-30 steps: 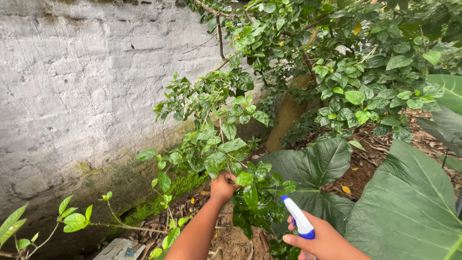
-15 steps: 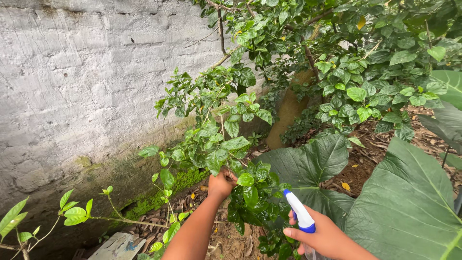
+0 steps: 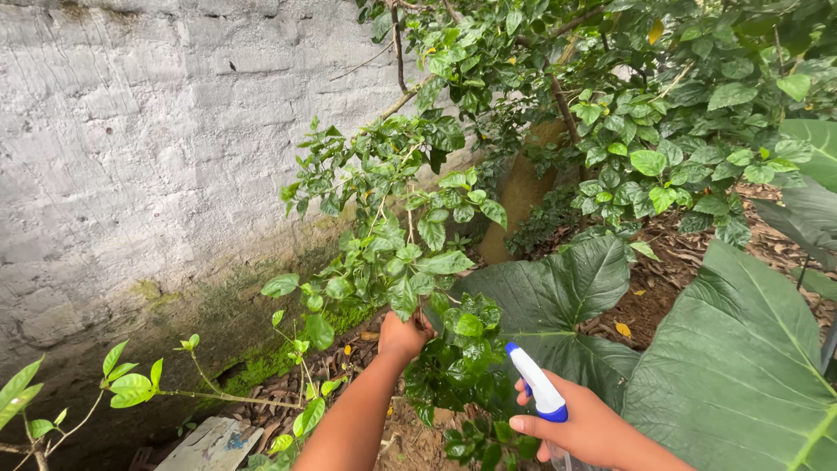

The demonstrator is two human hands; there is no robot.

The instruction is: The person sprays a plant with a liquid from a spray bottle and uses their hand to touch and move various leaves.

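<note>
- Branch (image 3: 410, 279): leafy, runs up and away from the lower centre; left hand (image 3: 403, 336) closed round its stem.
- Sprayer (image 3: 538, 388): right hand (image 3: 584, 427) wrapped on it, nozzle aimed up-left at wet leaves (image 3: 462, 349) just beside.
- Left hand is nearer the branch.
- Around: big leaf (image 3: 558, 292) behind, wall (image 3: 157, 148) left.

Head view, looking down, close on shrub (image 3: 392, 253)

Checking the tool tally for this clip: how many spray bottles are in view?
1. The white spray bottle with a blue nozzle is in the right hand at the bottom of the frame, aimed at the leafy branch that the left hand grips. Foliage may hide others.
</note>
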